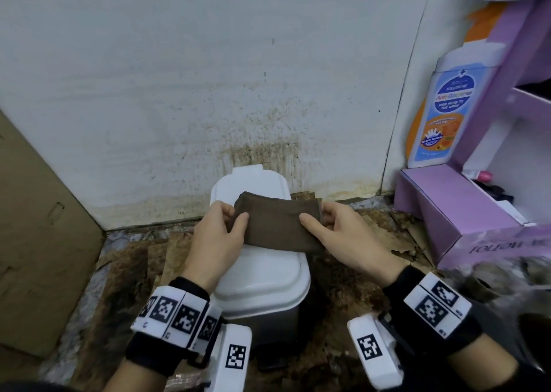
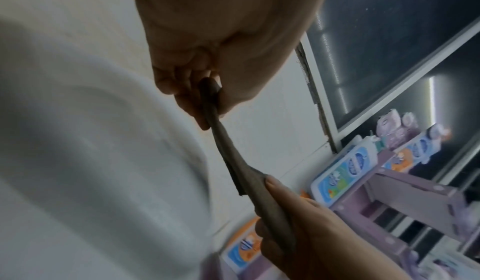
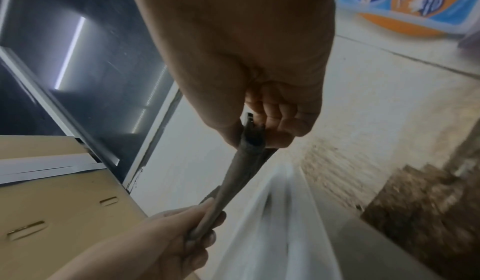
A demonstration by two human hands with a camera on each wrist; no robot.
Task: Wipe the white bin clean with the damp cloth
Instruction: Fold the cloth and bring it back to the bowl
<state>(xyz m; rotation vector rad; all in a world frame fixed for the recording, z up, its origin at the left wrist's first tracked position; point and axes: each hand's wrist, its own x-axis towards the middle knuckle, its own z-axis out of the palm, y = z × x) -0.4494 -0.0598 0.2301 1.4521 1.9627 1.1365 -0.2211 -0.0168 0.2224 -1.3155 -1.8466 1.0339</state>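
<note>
A small white bin [image 1: 262,278] with a closed lid stands on the floor against the stained wall. Above its lid I hold a folded brown cloth [image 1: 275,223] stretched flat between both hands. My left hand [image 1: 228,223] pinches the cloth's left end, thumb on top. My right hand [image 1: 320,220] pinches the right end the same way. In the left wrist view the cloth [image 2: 233,161] runs edge-on from my left hand [image 2: 205,99] to my right hand [image 2: 280,212], beside the blurred bin lid [image 2: 91,150]. The right wrist view shows the cloth [image 3: 241,173] between my right hand [image 3: 259,132] and my left hand [image 3: 197,229].
A cardboard box [image 1: 38,236] stands at the left. A purple display stand [image 1: 465,213] carrying a printed bottle-shaped sign [image 1: 441,105] stands at the right. The floor [image 1: 372,242] around the bin is dirty, with torn brown cardboard. The wall [image 1: 262,141] behind is spattered brown.
</note>
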